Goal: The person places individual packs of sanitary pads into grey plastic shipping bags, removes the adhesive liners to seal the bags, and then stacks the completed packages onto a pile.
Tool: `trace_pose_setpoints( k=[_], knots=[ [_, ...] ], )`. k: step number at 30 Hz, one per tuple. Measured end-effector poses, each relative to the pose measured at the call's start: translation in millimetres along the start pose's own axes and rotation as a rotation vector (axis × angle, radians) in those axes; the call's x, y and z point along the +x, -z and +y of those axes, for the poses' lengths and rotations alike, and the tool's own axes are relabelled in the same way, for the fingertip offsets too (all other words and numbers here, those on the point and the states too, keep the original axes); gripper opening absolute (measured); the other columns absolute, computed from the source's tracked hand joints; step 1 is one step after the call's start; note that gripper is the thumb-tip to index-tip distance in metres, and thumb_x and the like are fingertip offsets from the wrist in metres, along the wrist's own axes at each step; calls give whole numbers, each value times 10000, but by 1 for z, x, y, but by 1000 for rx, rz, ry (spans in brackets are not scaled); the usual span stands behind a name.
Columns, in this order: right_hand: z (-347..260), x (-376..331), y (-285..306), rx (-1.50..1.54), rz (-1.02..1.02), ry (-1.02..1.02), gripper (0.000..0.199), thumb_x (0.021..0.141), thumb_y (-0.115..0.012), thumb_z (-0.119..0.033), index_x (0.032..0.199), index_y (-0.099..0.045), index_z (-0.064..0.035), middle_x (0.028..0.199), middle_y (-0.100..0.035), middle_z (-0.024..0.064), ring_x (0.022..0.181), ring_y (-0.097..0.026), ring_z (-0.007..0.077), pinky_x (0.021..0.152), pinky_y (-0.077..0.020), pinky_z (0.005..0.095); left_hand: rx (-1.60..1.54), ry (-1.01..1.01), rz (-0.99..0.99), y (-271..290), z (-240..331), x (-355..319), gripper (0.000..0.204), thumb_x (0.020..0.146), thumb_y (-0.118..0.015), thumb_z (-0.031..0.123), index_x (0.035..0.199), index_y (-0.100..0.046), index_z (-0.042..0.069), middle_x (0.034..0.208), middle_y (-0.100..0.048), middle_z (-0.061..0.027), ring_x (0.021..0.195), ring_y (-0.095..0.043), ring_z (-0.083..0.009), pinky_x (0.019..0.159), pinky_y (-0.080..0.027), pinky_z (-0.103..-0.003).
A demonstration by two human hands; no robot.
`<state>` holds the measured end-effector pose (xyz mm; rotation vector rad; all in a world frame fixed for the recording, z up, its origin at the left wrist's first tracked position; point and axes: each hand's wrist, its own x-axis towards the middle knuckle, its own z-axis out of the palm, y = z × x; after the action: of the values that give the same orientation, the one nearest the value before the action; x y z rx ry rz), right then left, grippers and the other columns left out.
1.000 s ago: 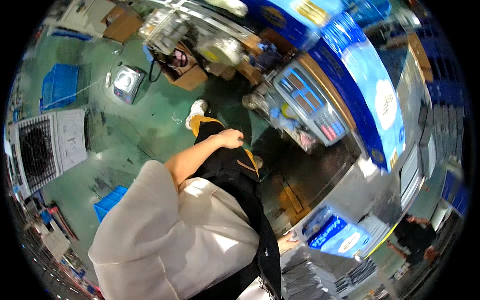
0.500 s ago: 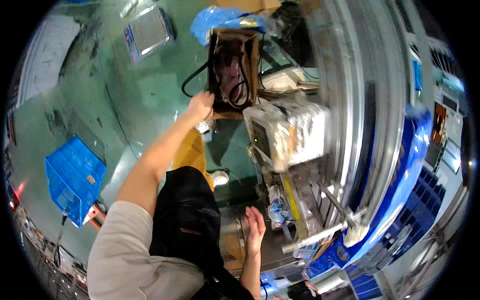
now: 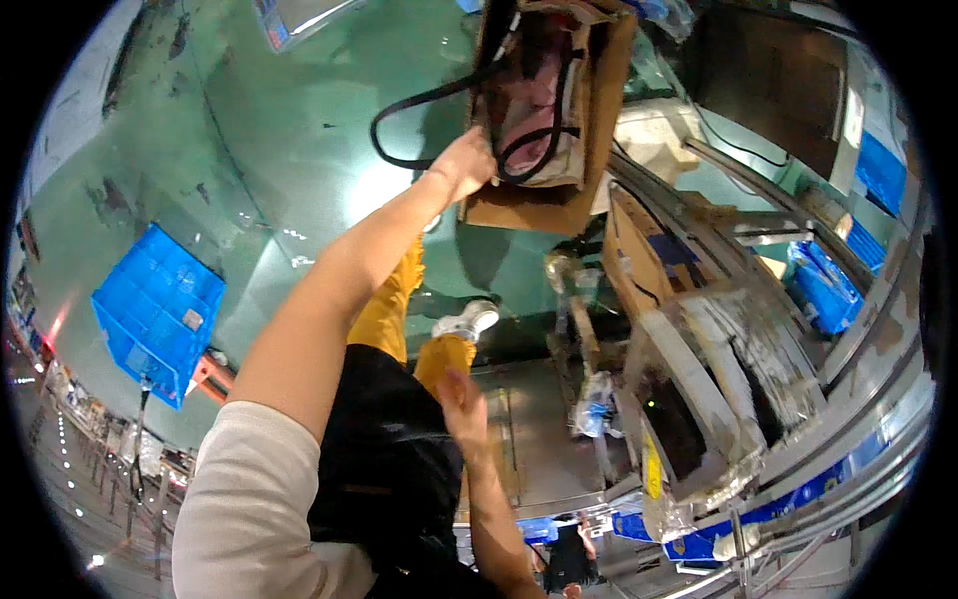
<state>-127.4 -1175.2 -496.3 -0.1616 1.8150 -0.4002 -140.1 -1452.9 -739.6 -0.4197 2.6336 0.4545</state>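
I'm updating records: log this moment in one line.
Left hand: at rim of cardboard box; right hand: near yellow trousers; blue crate: on floor

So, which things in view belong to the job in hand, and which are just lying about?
Likely in use:
cardboard box, with the left hand at its near edge
black strap, looping out beside that hand
pinkish contents inside the box

Seemingly just lying about:
blue crate, off to the left
blue plastic bundle, far right

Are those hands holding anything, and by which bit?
The left hand is at the box's edge, by a black strap; I can't tell if it grips either. The right hand seems to hold nothing.
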Motion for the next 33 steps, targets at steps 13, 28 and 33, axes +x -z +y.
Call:
trace_pose_setpoints(
  k=[13, 28, 33],
  knots=[
    [-155, 393, 13, -212, 205, 284, 314, 753, -462, -75, 1030, -569, 27, 989, -589, 231, 966, -551, 348, 854, -410, 366, -235, -104, 293, -11, -8, -11, 115, 643, -525, 146, 674, -591, 56, 704, -587, -39, 791, -524, -181, 819, -361, -290],
    [-173, 468, 61, -1340, -158, -82, 413, 672, -641, -225, 1018, -586, -5, 1160, -495, 222, 1070, -483, 363, 876, -432, 382, -399, -198, 465, -16, -30, -17, 173, 531, -559, 130, 681, -510, 57, 711, -503, -35, 777, -493, -183, 822, -390, -275],
    [-148, 459, 36, -1185, 201, -49, 686, 695, -631, -292, 1254, -344, -17, 1200, -477, 210, 1142, -439, 312, 892, -416, 358, -546, -216, 515, -9, -27, -11, 249, 474, -577, 117, 698, -517, 26, 698, -496, -56, 746, -496, -214, 732, -409, -281]
  ],
)
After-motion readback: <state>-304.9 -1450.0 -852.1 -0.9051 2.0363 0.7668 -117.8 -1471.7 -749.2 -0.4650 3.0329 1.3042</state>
